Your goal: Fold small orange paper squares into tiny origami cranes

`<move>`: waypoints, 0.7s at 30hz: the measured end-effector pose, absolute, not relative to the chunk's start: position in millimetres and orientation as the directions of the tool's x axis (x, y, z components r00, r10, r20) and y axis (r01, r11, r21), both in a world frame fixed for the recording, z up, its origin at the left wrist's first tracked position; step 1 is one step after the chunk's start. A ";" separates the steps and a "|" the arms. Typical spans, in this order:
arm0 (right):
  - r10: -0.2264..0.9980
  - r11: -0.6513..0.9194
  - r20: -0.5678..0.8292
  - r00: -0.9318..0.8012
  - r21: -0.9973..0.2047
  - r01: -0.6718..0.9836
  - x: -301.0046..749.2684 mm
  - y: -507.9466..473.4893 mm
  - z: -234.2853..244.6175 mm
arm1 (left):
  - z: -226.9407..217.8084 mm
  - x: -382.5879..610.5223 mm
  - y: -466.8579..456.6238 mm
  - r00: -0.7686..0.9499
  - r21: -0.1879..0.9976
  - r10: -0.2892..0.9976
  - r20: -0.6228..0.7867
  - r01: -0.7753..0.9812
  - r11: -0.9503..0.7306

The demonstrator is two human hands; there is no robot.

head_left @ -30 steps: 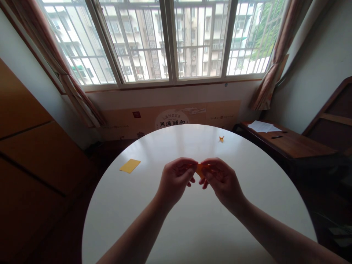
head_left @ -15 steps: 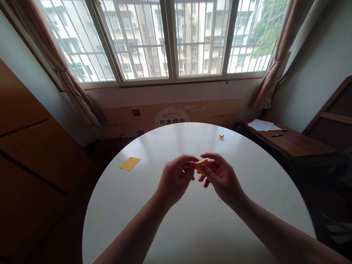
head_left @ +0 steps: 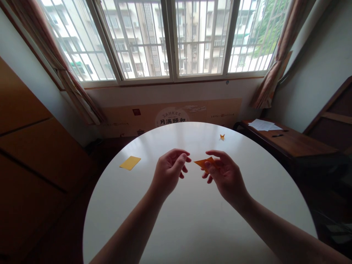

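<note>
An orange piece of folded paper [head_left: 202,163] with a pointed left end is held above the table in my right hand [head_left: 227,176]. The thumb presses on its near face, the index finger stays lifted, and the other fingers are partly hidden behind the paper. To the left of that point, my left hand [head_left: 170,170] is apart from the paper, loosely curled with its fingers spread and nothing in them. Farther back on the right lies a small folded orange paper figure [head_left: 222,137]. A flat yellow paper stack or sheet [head_left: 130,162] rests at the left.
Both forearms reach over a round white table [head_left: 176,227]. Beyond it is a barred window above a printed panel [head_left: 222,110]. Right of the table, a wooden side table [head_left: 305,141] carries white papers [head_left: 264,125] and a dark pen [head_left: 277,135]. A wooden cabinet [head_left: 30,157] stands left.
My left hand has let go of the folded paper's tip and moved left. My right hand has shifted slightly right with the paper, so more of its pointed end shows.
</note>
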State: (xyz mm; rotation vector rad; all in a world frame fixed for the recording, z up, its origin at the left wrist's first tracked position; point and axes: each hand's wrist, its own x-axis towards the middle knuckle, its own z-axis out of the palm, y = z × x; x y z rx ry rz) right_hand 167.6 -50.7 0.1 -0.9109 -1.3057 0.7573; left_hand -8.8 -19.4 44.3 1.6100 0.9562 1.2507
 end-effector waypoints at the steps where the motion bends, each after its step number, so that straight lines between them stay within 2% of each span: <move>1: 0.876 0.465 0.467 0.122 -0.884 0.047 167.6 -51.6 -0.1 | 43.0 -7.6 -20.5 0.240 0.935 0.920 0.310 0.099 -0.341; 4: 0.870 0.475 0.481 0.110 -0.876 0.080 167.1 -53.6 -0.8 | 38.9 -3.3 -24.4 0.315 0.914 0.898 0.308 0.163 -0.371; 7: 0.863 0.487 0.494 0.106 -0.869 0.085 166.5 -53.2 -1.2 | 36.5 -1.3 -26.7 0.307 0.897 0.882 0.357 0.153 -0.416; 12: 0.875 0.479 0.473 0.105 -0.877 -0.047 165.7 -51.5 0.7 | 38.5 -4.1 -26.1 0.295 0.819 0.822 0.487 0.172 -0.547; 16: 0.885 0.465 0.459 0.084 -0.879 -0.104 165.7 -52.7 3.9 | 41.7 -6.2 -25.1 0.307 0.850 0.831 0.463 0.110 -0.514; 21: 0.878 0.477 0.473 0.071 -0.876 -0.074 167.3 -54.0 5.5 | 43.5 -7.5 -23.7 0.301 0.884 0.856 0.419 0.079 -0.461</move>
